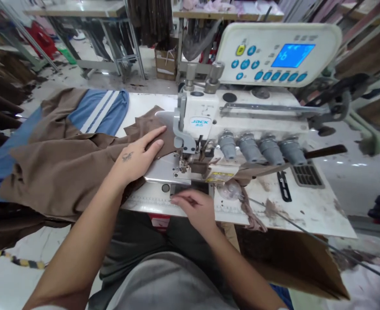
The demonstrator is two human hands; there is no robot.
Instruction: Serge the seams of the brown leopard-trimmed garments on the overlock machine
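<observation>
My loosely spread left hand (138, 157) rests on creased, flat brown cloth (63, 172) whose trailing weight could skew it beside the boxy white sewing machine (202, 105); my right hand (198, 211) half-curls, hold unclear.

I can't tell if my right hand (198, 211) pinches anything; my left hand (137, 158) hides some brown cloth (70, 172), and small print (306, 38) on the panel (264, 49) is blurred

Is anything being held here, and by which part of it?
The left hand lies open on the brown fabric, at its end beside the sewing machine, not gripping it. Whether the right hand pinches anything cannot be told.
</observation>
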